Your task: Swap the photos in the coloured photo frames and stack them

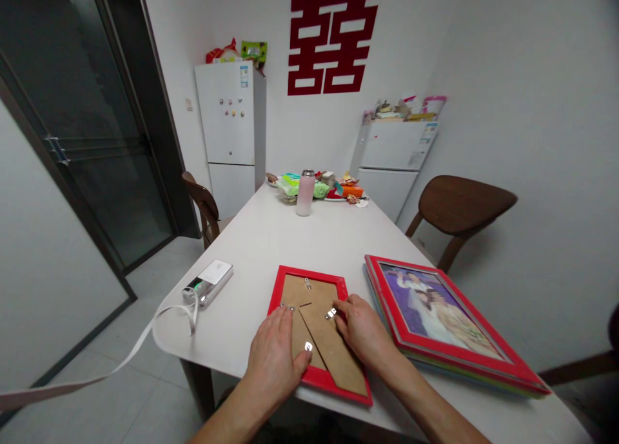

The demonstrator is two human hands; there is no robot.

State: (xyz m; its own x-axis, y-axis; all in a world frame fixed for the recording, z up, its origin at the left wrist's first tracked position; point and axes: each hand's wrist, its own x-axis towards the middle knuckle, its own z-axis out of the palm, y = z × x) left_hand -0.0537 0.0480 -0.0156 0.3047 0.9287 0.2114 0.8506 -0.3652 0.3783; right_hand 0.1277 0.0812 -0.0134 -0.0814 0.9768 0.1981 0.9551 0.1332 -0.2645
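A red picture frame (285, 288) lies face down near the table's front edge, its brown backing board and diagonal stand strip showing. Small metal clips sit along the backing's edges. Stretched out over the frame's left border is my left hand (271, 347), its thumb beside the lower metal clip (308, 347). My right hand (362, 328) bends its fingers over the right border, with the fingertips at the right metal clip (331, 313). Whether they pinch the clip or only press on it is hard to see.
Right of the frame lies a stack of red-edged framed pictures (449, 308). A white device (210, 283) with a strap (140, 341) sits at the table's left. Farther back stand a pink bottle (305, 194) and assorted packets (290, 185). Wooden chairs (464, 202) flank the white table (261, 234).
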